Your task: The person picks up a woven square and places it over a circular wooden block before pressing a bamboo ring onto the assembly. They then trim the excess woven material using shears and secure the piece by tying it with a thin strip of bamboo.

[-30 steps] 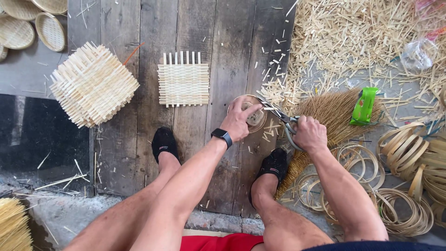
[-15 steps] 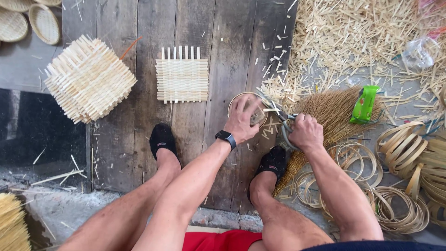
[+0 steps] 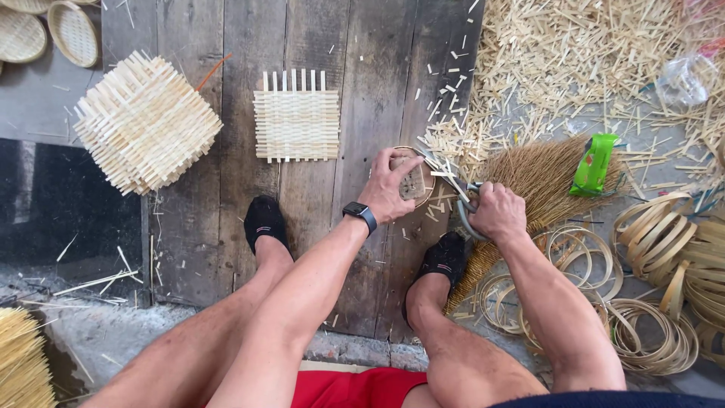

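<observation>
— What have you got in your hands?

— My left hand (image 3: 389, 189) is curled around a small round woven basket (image 3: 414, 180), fingers on its rim, thumb along the near side. My right hand (image 3: 495, 211) is closed on the handles of a pair of scissors (image 3: 453, 185), whose blades point up and left to the basket's right edge. The basket sits low over the wooden planks (image 3: 362, 91), just ahead of my right foot.

— Anything different from a second ago?

— A little. My left hand has turned on the basket: it lay more over the top, and now the woven inside shows past my fingers. The scissors have stayed at the same edge. My head has also dipped, so everything sits slightly lower in view.

— And around you?

— A flat square woven mat (image 3: 296, 117) lies on the planks beyond my left foot, a stack of such mats (image 3: 143, 121) further left. Offcuts (image 3: 574, 53) litter the ground to the right, near a straw broom (image 3: 529, 177), a green tool (image 3: 593, 162) and coils of bamboo strip (image 3: 664, 249).
</observation>
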